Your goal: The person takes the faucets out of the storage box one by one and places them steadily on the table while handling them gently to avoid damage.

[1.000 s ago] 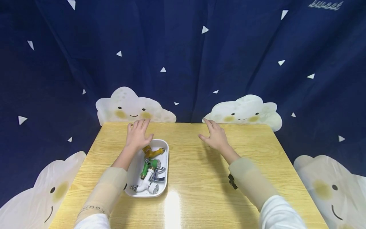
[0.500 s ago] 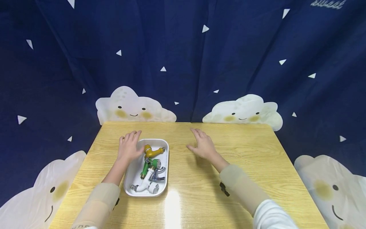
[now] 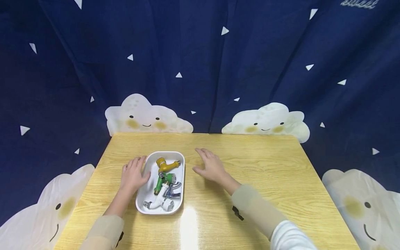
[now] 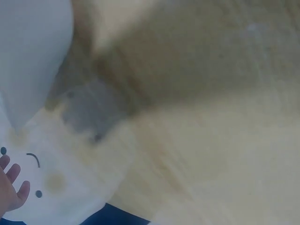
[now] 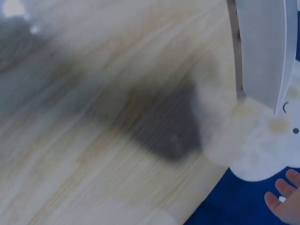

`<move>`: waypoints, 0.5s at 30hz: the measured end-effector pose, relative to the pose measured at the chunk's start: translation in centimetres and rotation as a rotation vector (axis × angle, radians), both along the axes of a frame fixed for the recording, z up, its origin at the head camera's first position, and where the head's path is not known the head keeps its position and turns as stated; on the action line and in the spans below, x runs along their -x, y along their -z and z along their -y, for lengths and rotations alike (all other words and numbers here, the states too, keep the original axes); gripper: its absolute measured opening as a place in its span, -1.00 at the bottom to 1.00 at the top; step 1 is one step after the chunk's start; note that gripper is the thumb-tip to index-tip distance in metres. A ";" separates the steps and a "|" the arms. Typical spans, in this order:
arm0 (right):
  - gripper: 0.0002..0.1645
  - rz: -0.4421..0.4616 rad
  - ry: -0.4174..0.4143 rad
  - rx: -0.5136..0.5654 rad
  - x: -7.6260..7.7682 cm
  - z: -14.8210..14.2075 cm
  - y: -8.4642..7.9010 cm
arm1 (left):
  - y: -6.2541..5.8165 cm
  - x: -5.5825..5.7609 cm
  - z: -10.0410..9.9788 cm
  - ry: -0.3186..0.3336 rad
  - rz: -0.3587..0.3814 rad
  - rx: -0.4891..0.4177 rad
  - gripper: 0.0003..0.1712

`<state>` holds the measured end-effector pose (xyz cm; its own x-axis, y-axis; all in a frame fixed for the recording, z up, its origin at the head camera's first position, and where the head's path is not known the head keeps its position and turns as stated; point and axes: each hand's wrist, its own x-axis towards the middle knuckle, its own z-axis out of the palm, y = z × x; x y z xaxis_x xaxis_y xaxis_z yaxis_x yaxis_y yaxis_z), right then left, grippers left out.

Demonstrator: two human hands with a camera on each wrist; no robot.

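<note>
A white tray (image 3: 183,180) stands left of the table's middle in the head view. It holds a yellow tap (image 3: 167,166), a green tap (image 3: 159,183), a white tap (image 3: 158,199) and a small chrome tap (image 3: 172,190). My left hand (image 3: 132,174) is over the tray's left rim, thumb toward the inside; contact cannot be made out. To the right of the tray, apart from it, my right hand (image 3: 211,167) hovers with loosely spread fingers. Both wrist views catch only fingers at the edge: left hand (image 4: 14,190), right hand (image 5: 286,201).
The wooden table (image 3: 256,156) reaches back to a dark blue curtain (image 3: 200,62) with white triangles and cloud faces. The white tray wall (image 5: 265,51) rises close by in the right wrist view.
Both hands have come lower and nearer the body. The left hand has shifted left to the tray's left rim, and the right hand has moved left toward the tray. The taps have stayed put.
</note>
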<state>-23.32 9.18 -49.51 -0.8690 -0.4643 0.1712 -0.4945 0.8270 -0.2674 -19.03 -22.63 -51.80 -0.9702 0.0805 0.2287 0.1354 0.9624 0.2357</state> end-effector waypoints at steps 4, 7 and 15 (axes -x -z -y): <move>-0.06 0.011 -0.031 0.000 -0.6 0.9 0.3 | 0.7 -1.0 0.5 -0.015 0.010 -0.016 -0.21; -0.05 0.012 -0.057 0.007 -1.0 1.5 0.5 | 1.3 -1.5 0.7 -0.018 0.006 -0.037 -0.21; -0.04 0.013 -0.105 -0.003 -1.7 3.0 1.2 | 2.2 -2.6 1.0 -0.030 0.012 -0.068 -0.19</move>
